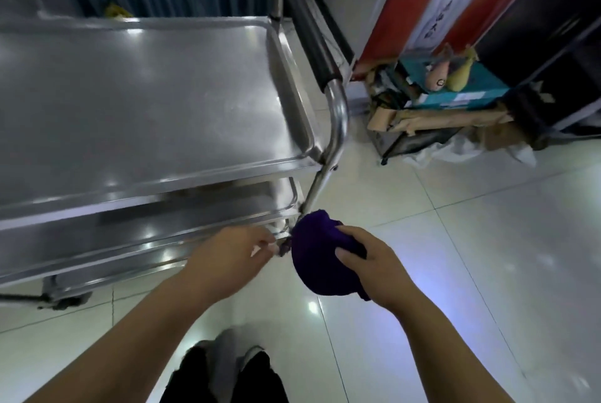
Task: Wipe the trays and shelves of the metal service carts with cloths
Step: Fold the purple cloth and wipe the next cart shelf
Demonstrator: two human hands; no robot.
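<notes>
A metal service cart (335,129) stands at the left, its top tray (136,103) bare and shiny, with lower shelves (162,240) below. My right hand (374,269) grips a bunched dark purple cloth (315,256) just in front of the cart's near right leg, at the level of a lower shelf corner. My left hand (234,256) pinches a small edge of the same cloth beside that corner. Both forearms reach in from the bottom of the view.
A black-padded push handle (309,31) runs along the cart's right end. To the right stand a red and white sign board (455,2), a teal box (461,90) with cardboard scraps and a dark rack. White glossy floor tiles (455,256) lie underfoot.
</notes>
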